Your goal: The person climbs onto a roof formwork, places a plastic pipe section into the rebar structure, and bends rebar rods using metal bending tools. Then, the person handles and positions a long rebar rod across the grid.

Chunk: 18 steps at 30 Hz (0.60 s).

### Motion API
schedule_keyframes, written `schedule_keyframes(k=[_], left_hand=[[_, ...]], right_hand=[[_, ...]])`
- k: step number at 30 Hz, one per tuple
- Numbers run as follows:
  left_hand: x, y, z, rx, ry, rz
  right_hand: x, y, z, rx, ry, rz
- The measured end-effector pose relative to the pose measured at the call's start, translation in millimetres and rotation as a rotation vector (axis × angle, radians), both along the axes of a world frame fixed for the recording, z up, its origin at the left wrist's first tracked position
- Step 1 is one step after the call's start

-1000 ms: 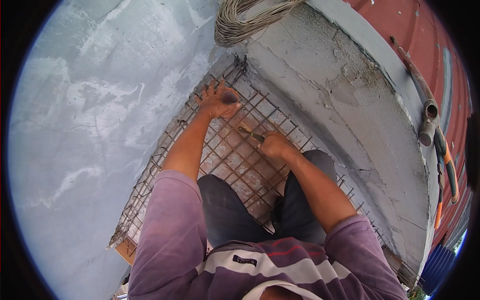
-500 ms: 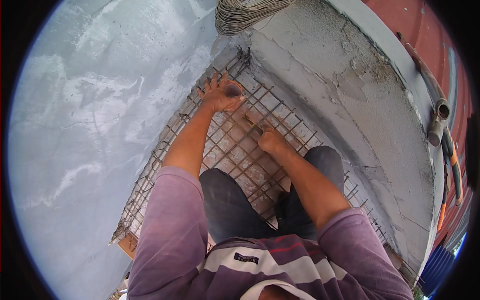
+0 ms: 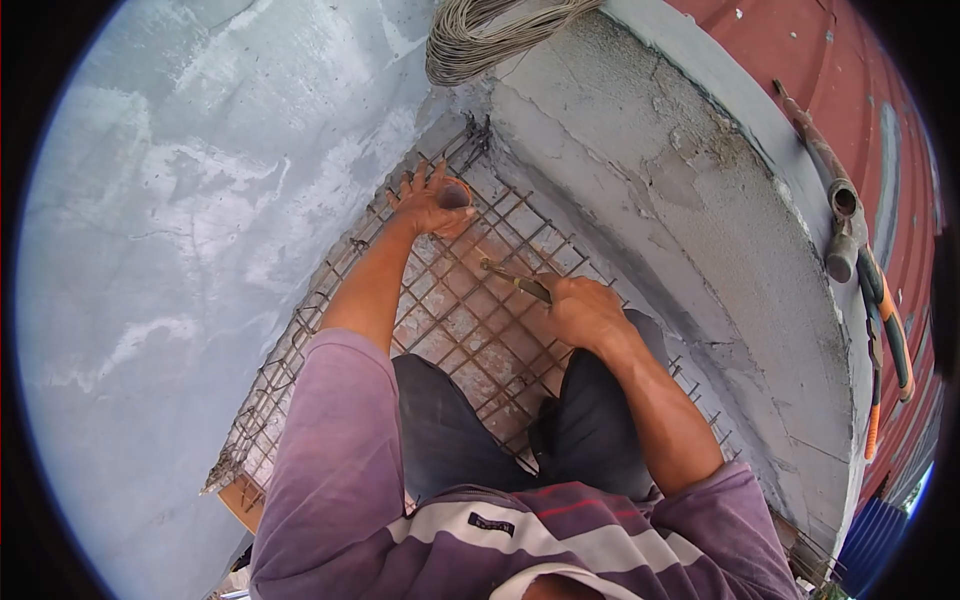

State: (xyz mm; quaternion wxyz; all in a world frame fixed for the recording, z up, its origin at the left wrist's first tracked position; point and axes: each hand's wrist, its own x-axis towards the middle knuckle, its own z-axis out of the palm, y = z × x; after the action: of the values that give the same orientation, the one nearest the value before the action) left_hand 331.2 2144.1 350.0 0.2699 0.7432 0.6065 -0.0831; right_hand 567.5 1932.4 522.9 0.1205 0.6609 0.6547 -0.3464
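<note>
My left hand (image 3: 425, 205) is at the far end of the steel rebar mesh (image 3: 450, 268), holding a short orange pipe (image 3: 456, 194) that stands with its round opening up. Its fingers are spread along the pipe's far left side, and the thumb rests near the rim. My right hand (image 3: 583, 312) is closed around the dark handle of a slim hand tool (image 3: 520, 283). The tool's narrow, brass-coloured end points left toward the pipe, above the mesh and apart from it. I cannot make out its exact kind.
A grey wall (image 3: 190, 250) rises on the left, a rough concrete wall (image 3: 660, 180) on the right. A coil of wire (image 3: 480, 45) lies at the top. A hammer (image 3: 842, 235) and other tools rest on the right ledge beside red metal sheeting (image 3: 800, 60). My knees straddle the mesh.
My right hand has drawn back toward me and slightly right, exposing more of the tool. My left hand stays at the pipe. The view has shifted slightly.
</note>
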Motion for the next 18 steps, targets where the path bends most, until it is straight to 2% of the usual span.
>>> schedule_keyframes(k=[2, 5, 9, 16, 18], left_hand=[[-3, 2, 1, -0.047, -0.059, 0.025], [-14, 19, -9, -0.094, -0.150, 0.043], [-36, 16, -31, -0.001, -0.193, -0.039], [-35, 4, -18, 0.031, -0.214, -0.009], [-48, 2, -29, 0.184, -0.417, 0.029]], right_hand=[[9, -23, 8, 0.170, 0.127, -0.105], [7, -38, 5, 0.310, 0.161, -0.188], [11, -46, 16, 0.295, 0.209, -0.249], [17, -43, 9, 0.393, 0.335, -0.320], [21, -31, 6, 0.383, 0.277, -0.291]])
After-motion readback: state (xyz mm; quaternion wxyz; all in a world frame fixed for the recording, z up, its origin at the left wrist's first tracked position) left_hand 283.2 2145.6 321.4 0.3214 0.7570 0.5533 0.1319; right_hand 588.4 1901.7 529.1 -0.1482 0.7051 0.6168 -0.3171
